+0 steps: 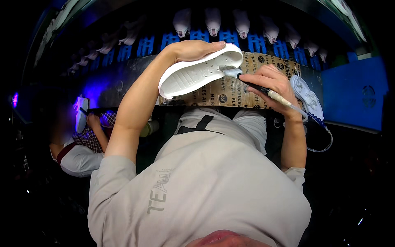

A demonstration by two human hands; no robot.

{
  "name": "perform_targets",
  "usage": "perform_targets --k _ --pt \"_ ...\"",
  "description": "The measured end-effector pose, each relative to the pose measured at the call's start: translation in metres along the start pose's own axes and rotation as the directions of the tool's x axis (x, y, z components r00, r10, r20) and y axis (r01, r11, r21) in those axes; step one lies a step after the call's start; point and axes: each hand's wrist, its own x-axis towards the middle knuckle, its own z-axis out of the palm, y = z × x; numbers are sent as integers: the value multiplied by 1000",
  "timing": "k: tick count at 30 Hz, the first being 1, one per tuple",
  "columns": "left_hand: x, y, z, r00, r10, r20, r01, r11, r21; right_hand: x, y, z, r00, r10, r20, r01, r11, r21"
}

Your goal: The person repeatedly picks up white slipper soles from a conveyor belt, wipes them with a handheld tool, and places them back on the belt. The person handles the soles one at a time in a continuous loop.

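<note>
My left hand (191,50) grips a white shoe sole (187,80) by its far edge and holds it tilted, inner side up, over the workbench. Small holes and ridges show in the sole's inner face. In my right hand (275,85) is a brush (256,85) with a dark handle, its pale, wet-looking bristles against the sole's inside near the right end. A clear tube (298,110) runs from the handle's back end. To the right of that hand lies another white sole (307,98).
Printed cardboard (205,94) covers the bench (135,70). Behind it, pale shoe uppers (213,21) stand in a row by blue holders (228,38). A blue panel (354,96) is at right. At left, a co-worker's hand (94,120) is beside another sole (81,116).
</note>
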Motion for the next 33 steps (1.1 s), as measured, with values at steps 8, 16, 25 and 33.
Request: perform_targets --k 8,16,25,33 --pt "4 -18 0 989 -69 -132 -27 788 -615 -9 8 5 982 89 -167 -37 956 292" --pt "15 -173 86 943 78 -322 -279 -338 -899 -64 103 94 604 671 -429 -342 705 621" --pt "-17 -166 110 952 282 -122 -176 175 -969 -79 135 160 506 668 -546 -476 744 470" --pt "-7 52 -66 619 763 -187 -633 344 -694 -92 156 172 591 530 -607 -469 839 276"
